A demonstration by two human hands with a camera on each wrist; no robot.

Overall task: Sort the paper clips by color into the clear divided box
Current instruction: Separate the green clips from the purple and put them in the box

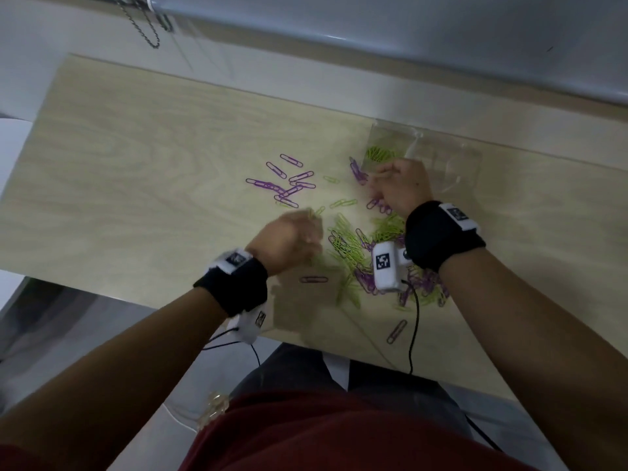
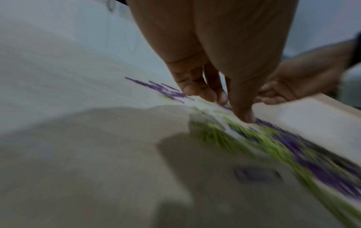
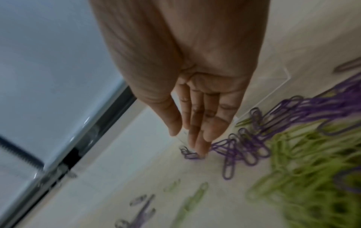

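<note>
A clear divided box point(image 1: 441, 158) stands at the table's far right, with green clips point(image 1: 379, 154) in its left compartment. A mixed pile of green and purple clips point(image 1: 356, 256) lies between my wrists. Several purple clips point(image 1: 285, 185) lie apart to the far left of it. My left hand point(image 2: 230, 106) points down at the pile's left edge, blurred, thumb tip on the table and nothing seen between its fingers. Just left of the box, my right hand point(image 3: 191, 141) has straight fingers, their tips touching a small purple clip point(image 3: 192, 155).
The light wood table point(image 1: 136, 185) has bare surface to the left. One purple clip point(image 1: 397, 331) lies by the near edge and another point(image 1: 313, 279) below my left hand. A black cable point(image 1: 413, 334) hangs from my right wrist. A window frame point(image 1: 373, 45) runs behind.
</note>
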